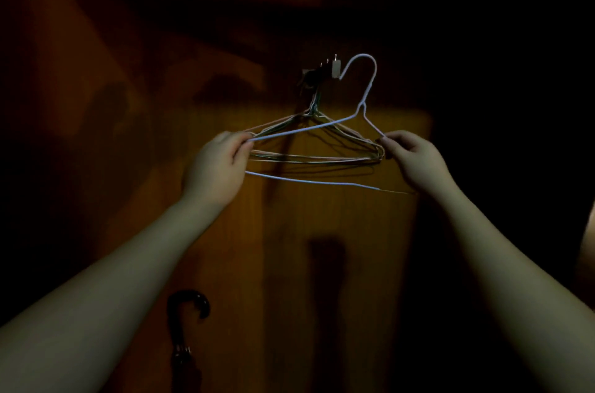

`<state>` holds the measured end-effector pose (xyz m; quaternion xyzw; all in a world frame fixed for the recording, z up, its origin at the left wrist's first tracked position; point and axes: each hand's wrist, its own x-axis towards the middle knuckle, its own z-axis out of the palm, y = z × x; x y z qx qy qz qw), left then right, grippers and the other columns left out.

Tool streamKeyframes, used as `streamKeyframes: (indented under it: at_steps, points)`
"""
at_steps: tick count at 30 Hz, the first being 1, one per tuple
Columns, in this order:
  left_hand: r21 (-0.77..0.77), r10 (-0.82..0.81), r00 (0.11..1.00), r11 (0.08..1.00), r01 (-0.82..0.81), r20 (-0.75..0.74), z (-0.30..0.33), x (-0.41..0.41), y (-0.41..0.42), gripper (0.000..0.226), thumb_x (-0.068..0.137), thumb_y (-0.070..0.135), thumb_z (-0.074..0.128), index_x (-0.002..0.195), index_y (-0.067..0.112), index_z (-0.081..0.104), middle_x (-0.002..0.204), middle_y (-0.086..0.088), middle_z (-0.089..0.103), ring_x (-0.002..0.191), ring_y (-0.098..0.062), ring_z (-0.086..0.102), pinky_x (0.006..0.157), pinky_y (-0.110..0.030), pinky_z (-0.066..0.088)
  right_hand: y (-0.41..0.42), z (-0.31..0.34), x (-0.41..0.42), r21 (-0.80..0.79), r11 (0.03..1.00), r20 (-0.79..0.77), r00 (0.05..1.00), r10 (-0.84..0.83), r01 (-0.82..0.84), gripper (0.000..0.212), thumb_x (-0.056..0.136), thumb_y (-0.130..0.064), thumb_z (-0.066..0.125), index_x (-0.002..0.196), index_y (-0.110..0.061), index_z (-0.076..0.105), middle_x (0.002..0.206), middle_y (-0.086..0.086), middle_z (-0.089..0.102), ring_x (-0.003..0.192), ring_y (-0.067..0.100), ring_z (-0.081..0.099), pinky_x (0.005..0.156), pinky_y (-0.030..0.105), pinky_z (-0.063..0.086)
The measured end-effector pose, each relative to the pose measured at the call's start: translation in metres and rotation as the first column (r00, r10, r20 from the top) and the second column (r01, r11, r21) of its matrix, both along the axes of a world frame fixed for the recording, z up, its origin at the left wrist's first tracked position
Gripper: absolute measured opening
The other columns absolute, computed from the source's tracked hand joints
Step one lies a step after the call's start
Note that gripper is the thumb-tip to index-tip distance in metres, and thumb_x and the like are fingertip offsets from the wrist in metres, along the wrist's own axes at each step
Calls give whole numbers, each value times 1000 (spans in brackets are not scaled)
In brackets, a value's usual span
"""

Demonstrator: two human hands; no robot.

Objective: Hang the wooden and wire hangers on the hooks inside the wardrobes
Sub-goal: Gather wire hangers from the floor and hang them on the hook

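My two bare forearms enter from the lower corners and reach forward and up into a dim wardrobe interior. Between them, low in the frame, a dark curved umbrella handle stands against the wooden panel.

My left hand has its fingers curled, thumb and forefinger pinching the left shoulder end of a white wire hanger. My right hand has its fingers curled likewise and pinches the hanger's right shoulder end. The hanger is held level between both hands, tilted slightly with the right side higher. Its bottom bar runs below my left hand towards my right wrist. Its hook rises above and to the right of centre, the open tip pointing down-left.

Just behind it, a bunch of wire hangers already hangs from a hook fitting on the wooden back panel. The tip of the white hanger's hook sits just beside a small pale peg at the right end of that fitting; whether it touches cannot be determined in this light.

The panel is orange-brown, lit at centre, dark toward the edges.
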<state>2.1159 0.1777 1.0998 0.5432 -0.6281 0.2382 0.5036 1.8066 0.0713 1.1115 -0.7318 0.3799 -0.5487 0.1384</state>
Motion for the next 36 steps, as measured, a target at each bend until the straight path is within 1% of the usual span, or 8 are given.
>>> streamKeyframes:
  at_steps: [6,11,15,22,25,29,32,36]
  points:
    - [-56,8,999,998,-11,-53,32,-1,-18,22,100,21,51,110,8,66,105,-8,63,94,-24,58,73,-33,41,-12,33,6,12,999,21,999,-40,40,18,97,-36,56,100,-26,70,76,-9,61,50,-11,48,50,9,35]
    - [-6,39,995,999,-39,-97,46,1,-41,26,101,25,48,114,10,64,110,-8,62,97,-25,58,73,-32,41,-34,43,17,74,996,28,999,-45,43,15,97,-37,54,97,-30,67,79,-8,61,58,1,47,53,17,33]
    - [51,63,988,997,-57,-142,47,5,-62,26,102,26,47,114,11,64,110,-9,63,99,-27,58,73,-33,40,-56,42,27,159,987,43,999,-17,10,18,97,-37,55,101,-26,70,81,-5,62,63,8,47,55,23,36]
    - [122,104,964,990,-76,-243,54,7,-89,24,101,25,47,111,11,64,112,-9,63,97,-28,58,69,-31,36,-92,57,44,214,977,23,1000,-18,13,22,97,-36,56,108,-21,68,86,-2,62,54,6,41,46,20,31]
    - [139,116,958,987,-82,-261,59,14,-98,23,101,25,47,110,13,64,112,-9,64,99,-30,59,72,-33,42,-103,62,51,217,976,31,1000,-4,-3,19,97,-34,56,106,-21,67,85,-2,61,52,6,39,44,18,29]
    - [144,131,955,985,-95,-265,58,23,-106,23,101,25,47,110,13,64,113,-9,64,99,-28,58,72,-32,40,-114,62,60,212,977,12,1000,26,-28,19,98,-34,55,107,-22,66,87,-3,62,57,7,42,49,19,32]
    - [148,150,949,983,-113,-275,53,27,-110,23,101,25,47,109,12,64,112,-8,63,99,-28,58,71,-32,38,-122,57,65,201,979,-6,1000,30,-28,18,98,-35,54,105,-24,67,88,-4,62,69,7,50,59,22,38]
    - [149,137,946,984,-97,-293,39,36,-115,23,101,25,47,110,10,63,111,-9,63,95,-27,57,69,-31,36,-131,46,73,199,978,-8,998,60,-58,19,98,-33,55,105,-21,68,87,-4,64,74,5,53,62,22,39]
